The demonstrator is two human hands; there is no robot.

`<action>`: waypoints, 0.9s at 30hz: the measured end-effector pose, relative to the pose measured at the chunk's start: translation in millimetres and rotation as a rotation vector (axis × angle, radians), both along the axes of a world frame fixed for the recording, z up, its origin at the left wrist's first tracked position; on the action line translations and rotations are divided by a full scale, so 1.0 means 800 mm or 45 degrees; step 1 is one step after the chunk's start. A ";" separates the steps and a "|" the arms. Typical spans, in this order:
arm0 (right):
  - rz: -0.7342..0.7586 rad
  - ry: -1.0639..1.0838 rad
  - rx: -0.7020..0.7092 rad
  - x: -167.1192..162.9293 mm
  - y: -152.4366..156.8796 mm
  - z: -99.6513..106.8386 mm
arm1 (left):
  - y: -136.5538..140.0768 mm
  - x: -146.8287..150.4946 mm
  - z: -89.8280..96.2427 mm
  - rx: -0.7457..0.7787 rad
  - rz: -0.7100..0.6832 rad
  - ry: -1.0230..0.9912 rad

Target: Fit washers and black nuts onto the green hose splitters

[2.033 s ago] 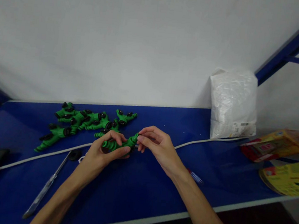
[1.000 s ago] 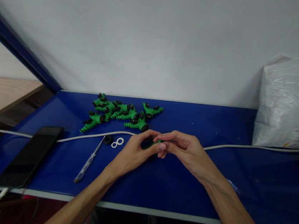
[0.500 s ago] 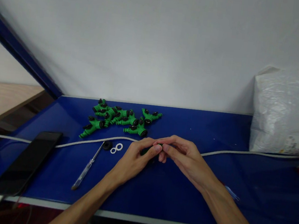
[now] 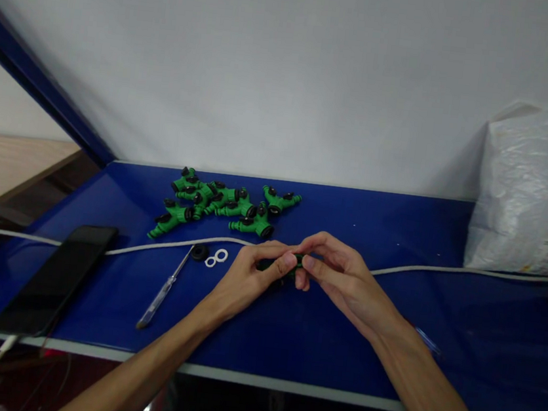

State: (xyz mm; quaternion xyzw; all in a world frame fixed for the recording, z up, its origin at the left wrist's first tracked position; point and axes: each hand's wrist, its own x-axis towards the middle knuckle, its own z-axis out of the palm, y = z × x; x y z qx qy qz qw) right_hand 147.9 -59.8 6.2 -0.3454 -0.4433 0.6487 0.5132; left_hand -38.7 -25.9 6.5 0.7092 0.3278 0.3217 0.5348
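Between my hands is a green and black hose splitter [image 4: 299, 259], mostly covered by the fingers. My left hand [image 4: 255, 272] wraps around its body, thumb on top. Thumb and fingertips of my right hand [image 4: 342, 276] pinch its right end. Behind them lies a group of similar Y-shaped green hose splitters with black knobs [image 4: 237, 206]; one splitter [image 4: 280, 200] sits a little apart on the right. Left of my left hand are two white rings [image 4: 216, 258], a black ring [image 4: 199, 252] and a screwdriver with a clear handle [image 4: 158, 301].
A black phone [image 4: 55, 279] with a plugged-in cable lies at the left of the blue table [image 4: 297, 347]. A white cable [image 4: 145, 248] crosses the table behind my hands. At the right back stands a plastic-wrapped white package [image 4: 532, 195], against the wall.
The view has tilted, so the table things appear slightly higher. My right fingertips have shifted slightly on the splitter's end, and more of its green rim shows. Both hands keep their hold.
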 end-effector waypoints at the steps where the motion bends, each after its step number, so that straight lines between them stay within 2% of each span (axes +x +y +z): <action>1: 0.004 0.005 0.002 0.000 0.000 -0.001 | 0.000 0.000 0.000 -0.007 0.001 -0.010; 14: 0.014 -0.116 0.082 -0.002 0.001 -0.001 | -0.002 -0.001 -0.001 -0.016 0.035 -0.075; 20: -0.013 -0.148 0.087 -0.004 0.001 -0.004 | -0.003 -0.001 -0.006 -0.063 0.095 -0.006; 27: -0.028 -0.124 0.073 -0.006 0.002 -0.006 | -0.005 -0.001 -0.010 0.005 0.114 0.032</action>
